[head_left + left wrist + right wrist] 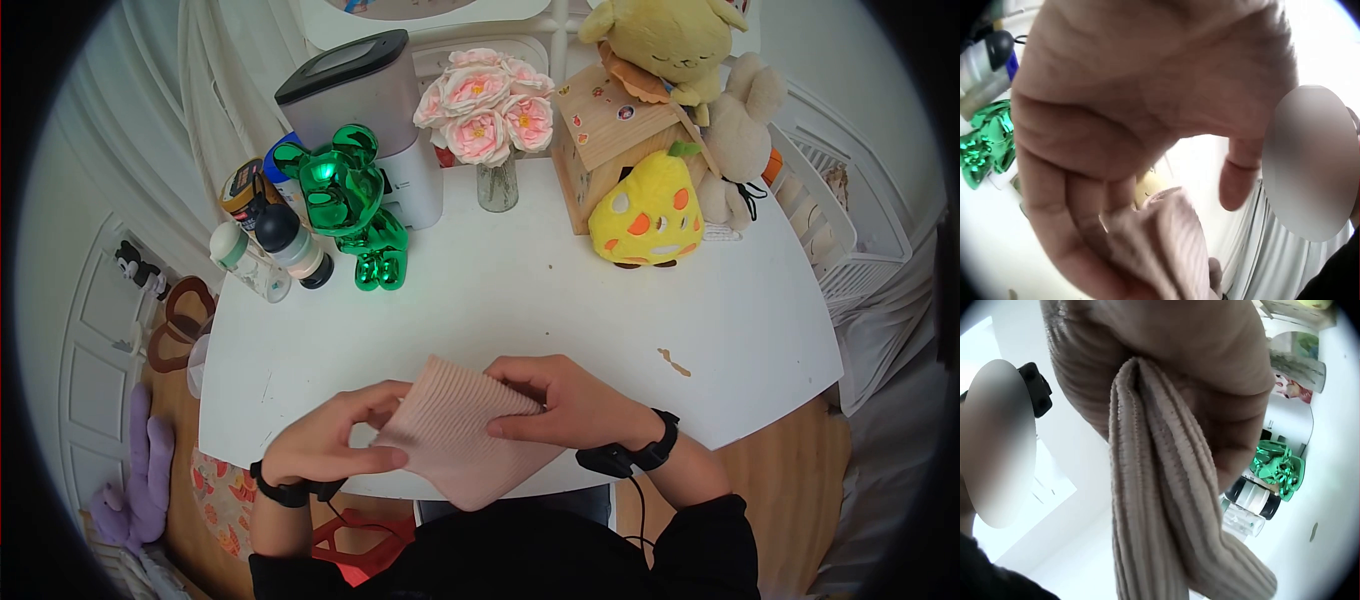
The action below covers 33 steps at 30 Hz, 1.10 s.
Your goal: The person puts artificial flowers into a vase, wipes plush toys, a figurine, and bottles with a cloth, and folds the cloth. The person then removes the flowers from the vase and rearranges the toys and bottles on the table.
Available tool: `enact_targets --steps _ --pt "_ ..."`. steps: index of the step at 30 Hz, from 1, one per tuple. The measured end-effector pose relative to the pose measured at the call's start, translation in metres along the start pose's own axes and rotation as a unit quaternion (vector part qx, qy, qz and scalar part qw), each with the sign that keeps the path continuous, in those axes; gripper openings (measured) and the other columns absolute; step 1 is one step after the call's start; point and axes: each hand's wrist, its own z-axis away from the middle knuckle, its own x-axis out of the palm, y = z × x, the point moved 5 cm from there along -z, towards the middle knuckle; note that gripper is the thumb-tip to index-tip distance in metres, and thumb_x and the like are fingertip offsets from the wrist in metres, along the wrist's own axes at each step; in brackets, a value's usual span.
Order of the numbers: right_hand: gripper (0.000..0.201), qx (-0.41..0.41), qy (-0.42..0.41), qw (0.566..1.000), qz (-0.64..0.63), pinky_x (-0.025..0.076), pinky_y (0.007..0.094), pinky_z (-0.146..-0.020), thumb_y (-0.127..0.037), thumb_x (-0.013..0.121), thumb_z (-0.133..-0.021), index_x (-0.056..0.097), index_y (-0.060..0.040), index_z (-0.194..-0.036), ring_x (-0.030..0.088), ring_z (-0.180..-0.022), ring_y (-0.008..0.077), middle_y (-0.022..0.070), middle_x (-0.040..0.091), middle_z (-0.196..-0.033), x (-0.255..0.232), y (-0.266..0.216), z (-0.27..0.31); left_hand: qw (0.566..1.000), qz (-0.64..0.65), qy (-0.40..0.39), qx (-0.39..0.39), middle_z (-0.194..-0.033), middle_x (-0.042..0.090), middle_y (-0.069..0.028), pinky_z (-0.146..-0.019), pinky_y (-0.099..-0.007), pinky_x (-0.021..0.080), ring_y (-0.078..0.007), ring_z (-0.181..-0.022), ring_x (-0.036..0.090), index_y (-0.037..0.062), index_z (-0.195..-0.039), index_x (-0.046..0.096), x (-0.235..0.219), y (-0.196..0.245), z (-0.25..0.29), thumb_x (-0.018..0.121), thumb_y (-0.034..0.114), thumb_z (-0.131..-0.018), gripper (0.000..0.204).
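In the head view a folded pink ribbed cloth point(465, 425) is held up over the table's front edge. My right hand point(565, 400) pinches its right side, thumb in front and the other fingers behind. The right wrist view shows the fold of the cloth point(1154, 475) running up into that hand point(1197, 375). On the left edge, my left hand point(335, 430) touches the cloth with relaxed, bent fingers that partly disappear behind it. In the left wrist view, a gap separates the thumb point(1239, 181) from the cloth point(1172, 244).
On the white table point(560, 310) stand a shiny green bear figure point(345, 200), bottles point(285, 240), a lidded container point(355, 100) and a vase of pink flowers point(497, 185). A yellow plush point(650, 215) sits before a wooden box point(610, 130). A white basket point(850, 235) is at the right.
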Motion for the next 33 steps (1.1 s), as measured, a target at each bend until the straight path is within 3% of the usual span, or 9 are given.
enact_targets --steps 3,5,11,15,18,22,29,31,33 --pt "0.029 0.036 -0.030 0.987 0.156 0.050 0.0287 -0.086 -0.009 0.071 -0.091 0.060 0.0000 -0.116 0.062 -0.096 0.0118 0.0052 0.068 -0.102 0.008 -0.008 -0.001 0.998 -0.043 0.010 0.036 -0.098 0.067 -0.0046 -0.080 -0.0249 0.046 -0.0093 -0.089 0.061 -0.0017 -0.125 0.061 0.018 0.002 -0.008 0.074 0.014 -0.089 0.042" --pt "0.029 -0.041 0.063 0.995 0.061 0.051 0.0286 -0.081 -0.010 0.071 -0.091 0.060 0.0012 -0.114 0.063 -0.090 0.0115 0.0049 0.068 -0.098 0.005 0.002 -0.001 0.993 0.037 0.110 -0.013 -0.101 0.069 -0.0049 -0.082 -0.0250 0.048 -0.0092 -0.093 0.062 -0.0024 -0.113 0.064 0.014 -0.008 -0.009 0.070 0.014 -0.093 0.026" --pt "0.026 -0.002 0.177 0.980 -0.087 0.054 0.0293 -0.079 -0.012 0.068 -0.095 0.059 0.0011 -0.114 0.066 -0.088 0.0133 0.0067 0.067 -0.099 -0.010 0.040 0.004 0.942 0.120 0.291 0.112 -0.104 0.064 -0.0033 -0.086 -0.0254 0.047 -0.0086 -0.093 0.058 0.0001 -0.119 0.056 0.003 -0.012 0.004 0.062 0.013 -0.099 0.025" --pt "0.027 -0.006 0.137 0.985 -0.110 0.053 0.0316 -0.087 -0.010 0.063 -0.098 0.054 0.0002 -0.121 0.065 -0.098 0.0154 0.0077 0.065 -0.110 0.017 0.037 -0.011 0.939 0.056 0.309 0.142 -0.107 0.065 -0.0032 -0.090 -0.0264 0.046 -0.0090 -0.098 0.058 0.0001 -0.121 0.057 0.006 -0.023 0.018 0.057 0.017 -0.102 0.025" --pt "0.032 -0.078 0.112 0.983 -0.120 0.042 0.0367 -0.107 -0.004 0.053 -0.101 0.043 0.0010 -0.131 0.055 -0.122 0.0180 0.0096 0.056 -0.131 0.045 0.039 -0.028 0.904 0.180 0.344 0.179 -0.107 0.066 -0.0036 -0.087 -0.0263 0.046 -0.0077 -0.097 0.058 -0.0006 -0.120 0.058 -0.001 -0.049 0.033 0.053 0.021 -0.105 0.027" --pt "0.032 -0.029 0.041 0.986 -0.158 0.045 0.0335 -0.102 -0.004 0.054 -0.100 0.044 0.0018 -0.130 0.058 -0.118 0.0177 0.0128 0.057 -0.133 0.076 0.045 -0.043 0.877 0.199 0.406 0.166 -0.107 0.067 -0.0038 -0.087 -0.0258 0.047 -0.0075 -0.097 0.059 -0.0006 -0.119 0.059 -0.021 -0.051 0.055 0.052 0.024 -0.106 0.029" --pt "0.029 -0.027 0.002 0.993 -0.116 0.054 0.0303 -0.084 -0.007 0.054 -0.101 0.045 0.0026 -0.126 0.065 -0.095 0.0137 0.0085 0.063 -0.110 0.100 0.023 -0.077 0.828 0.171 0.518 0.130 -0.105 0.069 -0.0036 -0.082 -0.0237 0.050 -0.0074 -0.091 0.062 -0.0004 -0.118 0.061 -0.094 -0.052 0.103 0.054 0.029 -0.105 0.033" --pt "0.026 0.046 -0.088 0.992 -0.079 0.053 0.0303 -0.085 -0.007 0.053 -0.101 0.046 -0.0001 -0.125 0.064 -0.093 0.0139 0.0071 0.063 -0.104 0.111 0.028 -0.088 0.842 0.153 0.506 0.107 -0.106 0.068 -0.0045 -0.083 -0.0255 0.052 -0.0096 -0.092 0.064 0.0004 -0.120 0.060 -0.150 -0.062 0.121 0.055 0.030 -0.103 0.035" --pt "0.026 0.049 -0.110 0.991 -0.054 0.054 0.0302 -0.082 -0.008 0.055 -0.101 0.048 -0.0001 -0.125 0.065 -0.090 0.0144 0.0069 0.063 -0.102 0.115 0.052 -0.092 0.853 -0.026 0.521 -0.020 -0.108 0.067 -0.0082 -0.082 -0.0281 0.052 -0.0129 -0.091 0.064 -0.0028 -0.125 0.057 -0.211 -0.083 0.145 0.062 0.033 -0.099 0.045"
